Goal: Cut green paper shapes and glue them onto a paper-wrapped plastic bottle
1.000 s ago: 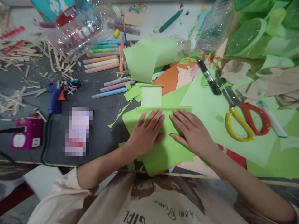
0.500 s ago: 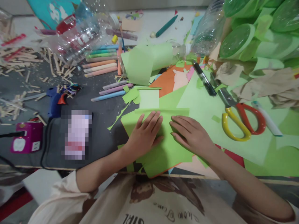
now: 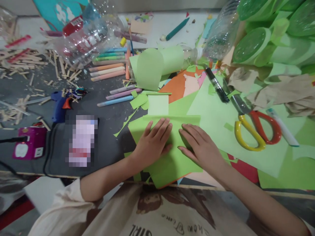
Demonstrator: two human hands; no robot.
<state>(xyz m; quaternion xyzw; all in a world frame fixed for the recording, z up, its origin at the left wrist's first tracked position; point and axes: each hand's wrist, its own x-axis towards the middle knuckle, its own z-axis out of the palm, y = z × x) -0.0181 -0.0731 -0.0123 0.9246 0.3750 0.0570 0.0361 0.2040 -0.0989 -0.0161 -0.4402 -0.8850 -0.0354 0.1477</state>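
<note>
A bright green sheet of paper [image 3: 169, 160] lies in front of me, with a creased strip along its far edge. My left hand [image 3: 154, 137] rests flat on its left half, fingers stretched forward. On the right half lies my right hand [image 3: 198, 141], palm down, its fingers out and thumb a little apart. Neither hand grips anything. Just beyond the sheet is a small pale green paper piece [image 3: 158, 105]. Scissors [image 3: 249, 127] with one yellow and one red handle lie to the right, near a black marker [image 3: 216, 84].
A bottle wrapped in green paper [image 3: 172, 60] lies behind the sheet. Felt pens [image 3: 108, 69], a phone [image 3: 82, 141], a blue glue gun [image 3: 58, 106] and small sticks [image 3: 22, 62] are on the left. Green-covered bottles [image 3: 283, 42] and crumpled brown paper [image 3: 278, 91] sit at the right.
My right hand has shifted slightly, its thumb spreading further from the fingers. My left hand stays on the green paper. The whole view has moved a little.
</note>
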